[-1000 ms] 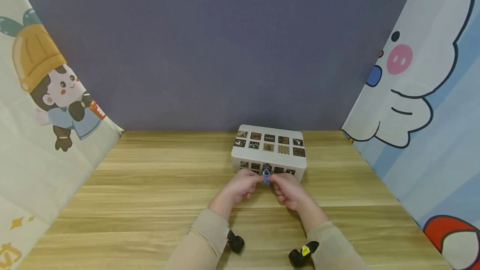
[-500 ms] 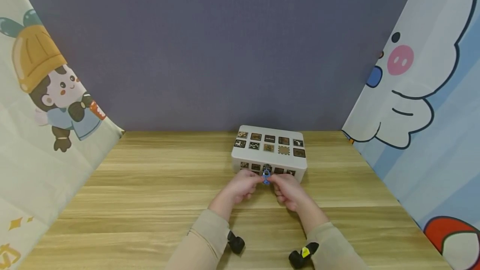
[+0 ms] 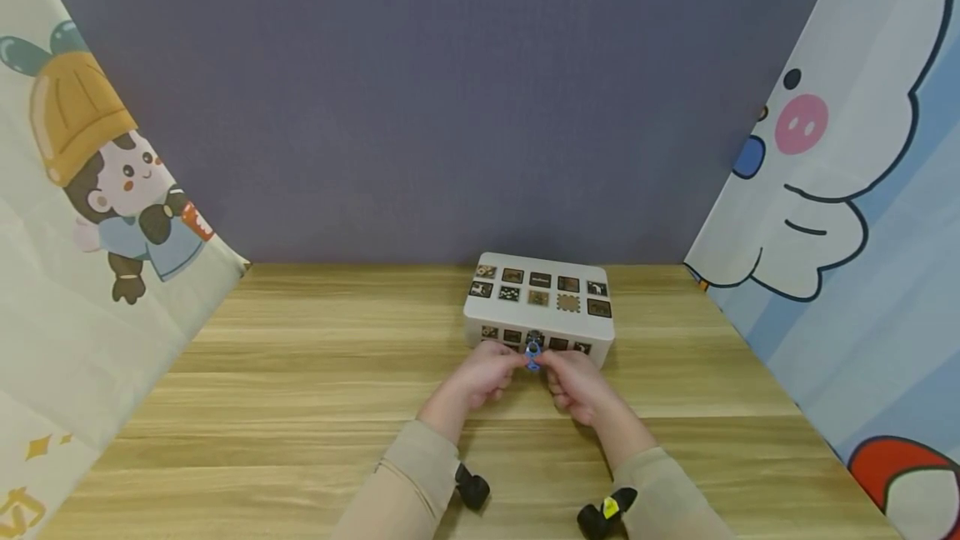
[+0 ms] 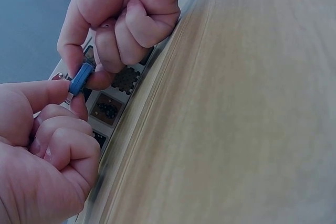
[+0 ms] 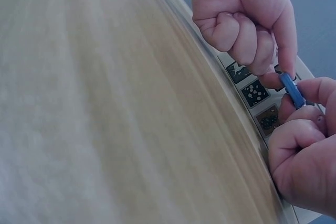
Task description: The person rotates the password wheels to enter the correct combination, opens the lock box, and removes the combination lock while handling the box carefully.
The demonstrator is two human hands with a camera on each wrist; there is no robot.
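Note:
A small blue padlock (image 3: 533, 363) is at the metal clasp (image 3: 535, 337) on the front of a pale box (image 3: 540, 317) printed with rows of small dark pictures. With thumb and forefinger, my left hand (image 3: 483, 373) pinches the padlock's left side. My right hand (image 3: 577, 382) pinches it from the right in the same way. The other fingers of both hands are curled in. Both wrist views show the padlock's blue body (image 4: 80, 78) between the fingertips, which cover part of it. Whether its shackle passes through the clasp, I cannot tell.
The box stands near the back of a wood-grain table (image 3: 330, 357), close to a grey back panel (image 3: 450, 107). Cartoon-printed cloths hang on the left (image 3: 90, 215) and right (image 3: 847, 215). A black wrist camera (image 3: 471, 486) sits on the left sleeve, another (image 3: 600, 515) on the right.

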